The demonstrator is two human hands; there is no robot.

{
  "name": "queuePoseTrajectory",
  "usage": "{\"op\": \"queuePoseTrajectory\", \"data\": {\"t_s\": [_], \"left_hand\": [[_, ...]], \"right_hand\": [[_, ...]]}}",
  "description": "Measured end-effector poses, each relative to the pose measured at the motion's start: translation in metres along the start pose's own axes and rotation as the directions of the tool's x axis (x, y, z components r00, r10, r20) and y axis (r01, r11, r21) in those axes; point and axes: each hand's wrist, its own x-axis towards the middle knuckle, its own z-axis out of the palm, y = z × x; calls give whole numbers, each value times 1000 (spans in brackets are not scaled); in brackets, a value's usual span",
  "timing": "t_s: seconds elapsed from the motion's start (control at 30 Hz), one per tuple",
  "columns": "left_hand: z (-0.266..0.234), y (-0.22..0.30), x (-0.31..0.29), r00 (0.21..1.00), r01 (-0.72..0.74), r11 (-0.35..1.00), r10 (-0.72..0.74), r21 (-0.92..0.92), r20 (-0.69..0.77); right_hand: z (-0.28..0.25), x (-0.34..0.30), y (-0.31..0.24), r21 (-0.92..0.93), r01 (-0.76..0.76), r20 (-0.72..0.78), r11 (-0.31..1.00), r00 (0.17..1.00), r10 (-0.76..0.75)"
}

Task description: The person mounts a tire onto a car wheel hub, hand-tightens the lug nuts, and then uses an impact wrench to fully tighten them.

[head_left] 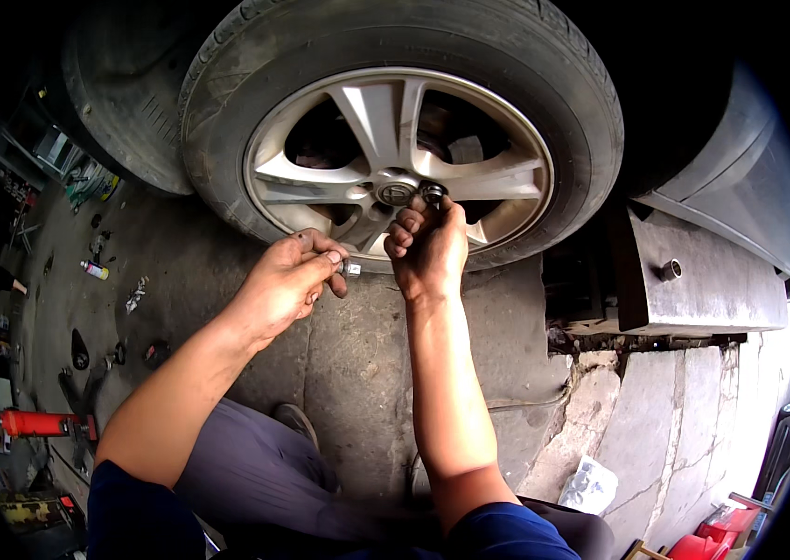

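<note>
A car wheel's silver alloy rim point(379, 121) with a dark tire point(581, 121) fills the upper middle of the head view. My right hand point(434, 245) reaches up to its hub, fingers closed at a lug nut point(432, 193) just right of the round center cap point(396, 193). The palm partly hides where the fingertips meet it. Lower and to the left, in front of the tire's bottom edge, my left hand point(287, 285) is closed on another lug nut point(351, 269). The shiny end of that nut sticks out past the thumb and finger.
A metal socket point(670, 270) stands on a grey block point(712, 303) to the right. A red jack point(35, 423) is at the far left. Loose parts and a spray can point(94, 270) lie on the left floor. A white plastic bag point(589, 484) rests on the cracked paving.
</note>
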Motion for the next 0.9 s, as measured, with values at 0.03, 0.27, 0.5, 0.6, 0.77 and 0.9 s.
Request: {"op": "queuePoseTrajectory", "data": {"t_s": [0.03, 0.27, 0.5, 0.6, 0.77, 0.9], "left_hand": [[1, 0, 0, 1000, -1, 1000, 1, -2, 10], [-6, -2, -2, 1000, -22, 1000, 22, 13, -12], [-4, -3, 5, 999, -48, 999, 48, 7, -26], [-7, -4, 6, 998, -42, 999, 43, 17, -42], [-7, -1, 8, 998, -56, 998, 56, 2, -26], [-9, -1, 7, 998, -49, 998, 50, 37, -39]], "right_hand": [[-12, 10, -3, 187, -116, 140, 975, 986, 90], [9, -3, 15, -389, 140, -180, 911, 958, -224], [-8, 9, 9, 59, -42, 8, 997, 999, 42], [9, -3, 11, -210, 66, -180, 975, 978, -105], [-9, 12, 8, 149, -74, 136, 986, 989, 54], [17, -6, 8, -218, 43, -206, 975, 974, -89]]}}
